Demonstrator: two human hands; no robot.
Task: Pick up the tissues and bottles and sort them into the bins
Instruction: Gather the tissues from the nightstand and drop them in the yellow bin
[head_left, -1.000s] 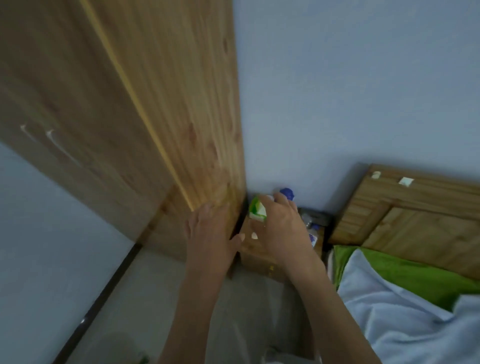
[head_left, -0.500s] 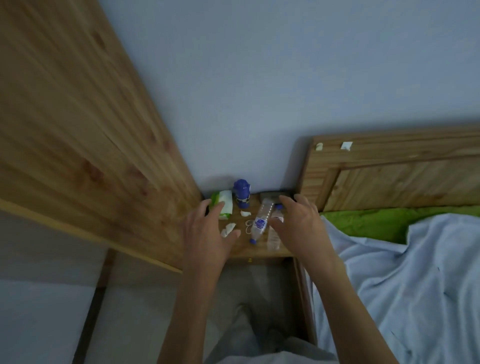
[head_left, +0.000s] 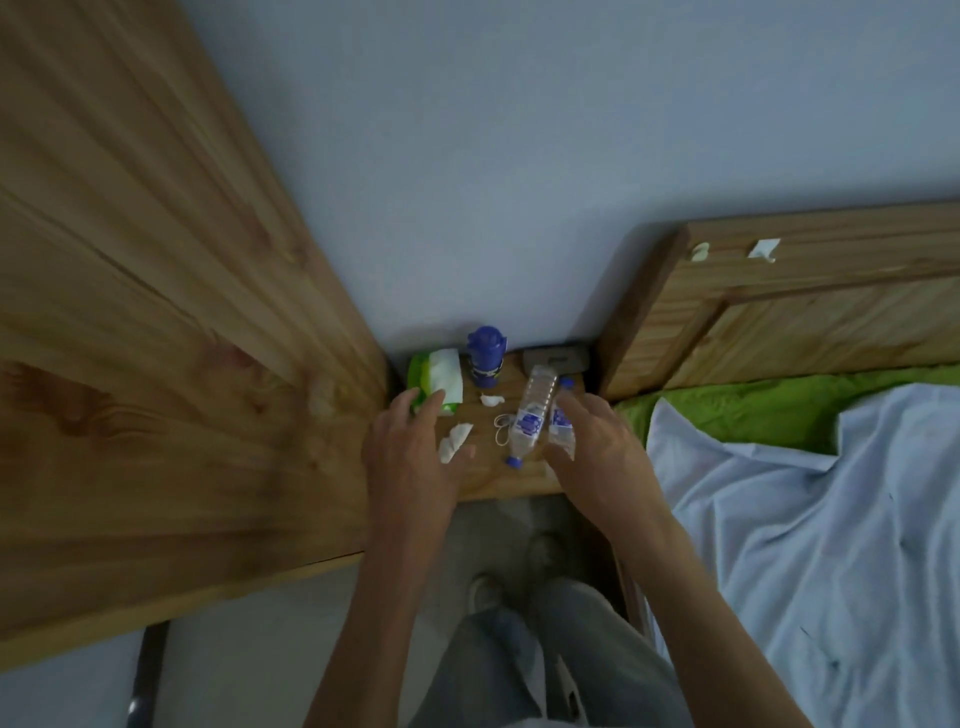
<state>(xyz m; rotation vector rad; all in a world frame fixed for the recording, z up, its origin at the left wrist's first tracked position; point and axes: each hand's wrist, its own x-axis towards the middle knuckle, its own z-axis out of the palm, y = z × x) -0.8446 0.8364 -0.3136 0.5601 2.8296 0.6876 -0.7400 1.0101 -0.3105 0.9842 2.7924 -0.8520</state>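
Bottles (head_left: 530, 415), two clear ones, are lying on the nightstand (head_left: 493, 480): one right under the right hand (head_left: 602, 452)'s loosely spread fingers, the other just left of them. Crumpled tissue (head_left: 453, 442) sits between the left hand (head_left: 410, 457)'s thumb and spread fingers, whose tips reach the green tissue pack (head_left: 434, 376). Neither hand's gripping anything; blue flask (head_left: 485, 356) stands beyond the fingertips.

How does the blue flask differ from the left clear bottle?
The blue flask stands upright; the left clear bottle lies on its side. The flask is opaque blue; the bottle is see-through with a blue label. The flask sits by the wall; the bottle lies further forward. Both have blue tops.
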